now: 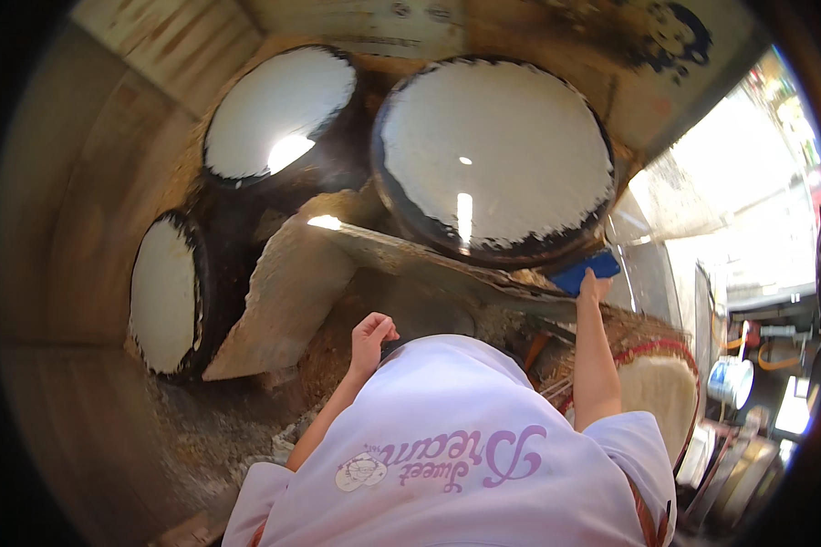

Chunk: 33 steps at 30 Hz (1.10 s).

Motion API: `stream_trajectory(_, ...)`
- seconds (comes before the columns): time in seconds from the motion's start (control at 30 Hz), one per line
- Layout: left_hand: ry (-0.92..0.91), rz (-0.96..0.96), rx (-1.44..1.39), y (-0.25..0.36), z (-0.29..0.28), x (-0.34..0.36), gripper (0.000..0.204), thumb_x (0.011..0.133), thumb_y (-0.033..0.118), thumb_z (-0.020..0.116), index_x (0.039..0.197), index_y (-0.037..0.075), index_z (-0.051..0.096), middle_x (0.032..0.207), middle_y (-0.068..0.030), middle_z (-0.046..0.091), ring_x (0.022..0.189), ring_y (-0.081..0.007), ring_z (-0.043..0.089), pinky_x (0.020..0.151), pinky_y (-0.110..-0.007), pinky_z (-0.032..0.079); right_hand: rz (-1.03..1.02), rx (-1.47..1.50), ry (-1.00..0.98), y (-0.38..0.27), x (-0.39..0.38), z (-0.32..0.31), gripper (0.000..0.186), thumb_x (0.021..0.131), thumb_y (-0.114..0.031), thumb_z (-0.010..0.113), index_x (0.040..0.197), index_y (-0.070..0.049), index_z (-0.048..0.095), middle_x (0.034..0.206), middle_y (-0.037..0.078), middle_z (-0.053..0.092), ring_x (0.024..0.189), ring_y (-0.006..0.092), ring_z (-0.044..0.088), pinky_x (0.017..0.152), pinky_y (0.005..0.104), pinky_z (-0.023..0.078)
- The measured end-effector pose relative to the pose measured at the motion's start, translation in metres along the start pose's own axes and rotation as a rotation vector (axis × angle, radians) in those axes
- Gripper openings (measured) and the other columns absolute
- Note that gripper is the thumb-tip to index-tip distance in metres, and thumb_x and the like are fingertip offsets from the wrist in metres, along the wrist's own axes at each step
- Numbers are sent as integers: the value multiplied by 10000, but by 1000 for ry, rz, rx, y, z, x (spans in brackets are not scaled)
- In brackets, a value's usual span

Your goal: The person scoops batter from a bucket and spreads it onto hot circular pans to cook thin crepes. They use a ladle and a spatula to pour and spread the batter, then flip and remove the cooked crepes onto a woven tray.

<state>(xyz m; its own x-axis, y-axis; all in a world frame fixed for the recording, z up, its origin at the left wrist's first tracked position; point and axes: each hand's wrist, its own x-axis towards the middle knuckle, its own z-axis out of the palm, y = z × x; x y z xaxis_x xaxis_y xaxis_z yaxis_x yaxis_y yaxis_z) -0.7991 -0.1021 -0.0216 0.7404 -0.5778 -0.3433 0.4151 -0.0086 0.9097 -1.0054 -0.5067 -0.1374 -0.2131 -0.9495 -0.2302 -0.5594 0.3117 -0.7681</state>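
Note:
My right hand (596, 288) reaches forward at the right, its fingers closed on a flat blue piece (582, 273); whether that is cloth or plastic I cannot tell. The blue piece is close to the lower right edge of a large round dark-rimmed vessel (497, 150) with a glossy white top, ragged at its edge. My left hand (372, 337) is curled in front of my body, and nothing shows in its fingers. Just ahead of it is a pale, rough-edged panel (292, 292).
Two smaller dark-rimmed rounds with white tops, a back one (278, 114) and a left one (166, 296), stand at the left. A red-rimmed round container (661, 392) is beside my right arm. Brown panels (73, 201) wall the left side. A white bucket (730, 380) hangs at the far right.

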Motion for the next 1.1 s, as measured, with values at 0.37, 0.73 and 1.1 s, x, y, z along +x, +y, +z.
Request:
stream_trajectory(0.37,421,130,-88,-4,-148,-83,120,859,122,532,781,44,580,646,22,532,570,-40,487,556,-194,428,-484,86,66,-79,-98,16,520,766,-236,654,1097,112,454,976,223,580,802,324,589,703,388,490)
stream_trajectory(0.73,833,241,-66,-25,-287,-176,171,881,161,506,850,22,599,622,25,520,551,-37,467,537,-181,404,-659,-21,-1198,-110,-365,199,389,715,-114,679,1038,37,523,936,103,592,807,180,563,737,295,455)
stream_trajectory(1.1,1655,10,1402,135,-493,-323,155,789,159,596,917,73,585,974,-87,541,944,-283,486,823,-408,387,-1213,-108,-1647,-138,-643,294,320,772,-175,621,1012,-10,489,853,179,622,801,303,612,701,363,463)
